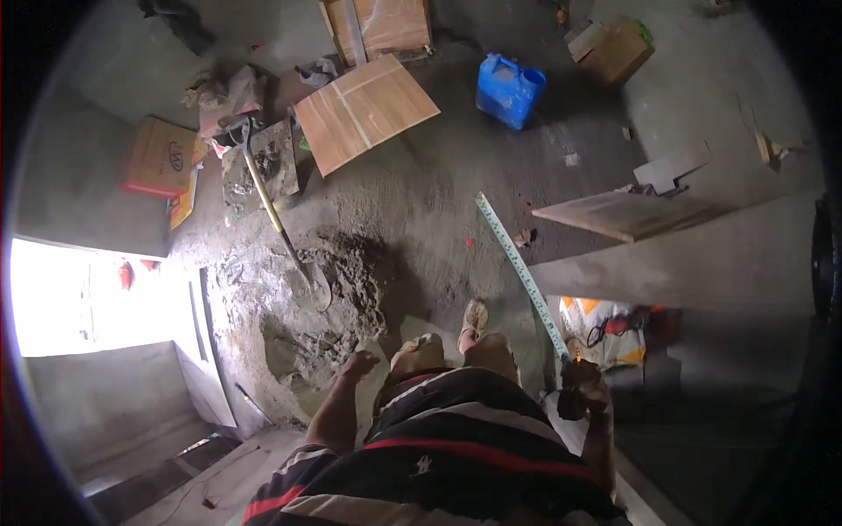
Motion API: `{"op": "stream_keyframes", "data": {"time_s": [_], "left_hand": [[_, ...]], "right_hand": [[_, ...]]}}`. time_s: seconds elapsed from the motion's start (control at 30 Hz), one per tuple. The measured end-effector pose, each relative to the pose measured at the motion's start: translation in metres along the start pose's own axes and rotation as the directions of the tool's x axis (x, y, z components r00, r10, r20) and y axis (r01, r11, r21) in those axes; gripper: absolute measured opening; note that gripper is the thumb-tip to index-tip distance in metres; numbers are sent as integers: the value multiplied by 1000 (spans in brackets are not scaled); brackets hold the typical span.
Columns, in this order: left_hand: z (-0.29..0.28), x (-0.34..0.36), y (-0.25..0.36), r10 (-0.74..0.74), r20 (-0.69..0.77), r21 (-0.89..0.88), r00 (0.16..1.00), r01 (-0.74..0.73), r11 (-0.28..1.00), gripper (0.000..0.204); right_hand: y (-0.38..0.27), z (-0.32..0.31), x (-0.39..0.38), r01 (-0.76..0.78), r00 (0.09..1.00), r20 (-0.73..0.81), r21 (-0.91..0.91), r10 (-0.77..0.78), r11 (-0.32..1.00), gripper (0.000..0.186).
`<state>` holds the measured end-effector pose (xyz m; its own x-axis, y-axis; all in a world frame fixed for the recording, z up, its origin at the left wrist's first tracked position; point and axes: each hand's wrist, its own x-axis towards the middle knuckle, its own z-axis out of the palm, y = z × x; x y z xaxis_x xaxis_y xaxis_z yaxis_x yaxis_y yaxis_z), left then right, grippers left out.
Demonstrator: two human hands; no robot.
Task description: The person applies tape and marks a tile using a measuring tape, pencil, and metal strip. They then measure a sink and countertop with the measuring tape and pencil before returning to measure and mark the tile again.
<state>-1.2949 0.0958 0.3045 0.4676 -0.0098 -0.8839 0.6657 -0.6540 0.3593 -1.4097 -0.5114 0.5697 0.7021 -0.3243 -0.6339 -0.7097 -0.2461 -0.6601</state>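
My right hand (pixel 589 387) is closed around the dark case of a tape measure (pixel 572 405). Its pale, marked tape blade (pixel 520 265) runs out forward and to the left, its far end over the wet grey floor. By my left knee, my left hand (pixel 358 364) is loosely curled, with nothing visible in it. A shovel (pixel 267 197) lies to the front left, its blade in a heap of wet mortar (pixel 346 285) and its handle pointing away from me.
Ahead are a wooden panel (pixel 367 112) and a blue jerrycan (pixel 510 92). Cardboard boxes stand at the far left (pixel 160 158) and far right (pixel 617 53). A board (pixel 627 213) and a low wall (pixel 684 263) lie to the right, beside a printed sack (pixel 614 333). Bright light enters from the left.
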Motion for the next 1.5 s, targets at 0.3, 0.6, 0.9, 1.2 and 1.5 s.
{"op": "stream_keyframes", "data": {"time_s": [0.3,0.6,0.9,1.2,1.5], "left_hand": [[-9,27,207,334,-260,-137,906,-376,916,43],[-38,102,143,299,65,529,952,-287,799,21],[-185,257,283,213,-174,146,961,-189,971,21],[-309,272,536,194,-297,-633,935,-345,693,43],[-285,210,783,537,-70,-844,841,-337,417,77]], "right_hand": [[-77,-46,167,138,982,128,40,-142,990,33],[-221,-40,288,222,967,61,270,-247,937,35],[-348,-18,420,156,981,97,143,-170,977,37],[-535,55,545,268,962,-3,199,-273,943,32],[-688,139,665,148,768,578,257,-275,955,33]]}}
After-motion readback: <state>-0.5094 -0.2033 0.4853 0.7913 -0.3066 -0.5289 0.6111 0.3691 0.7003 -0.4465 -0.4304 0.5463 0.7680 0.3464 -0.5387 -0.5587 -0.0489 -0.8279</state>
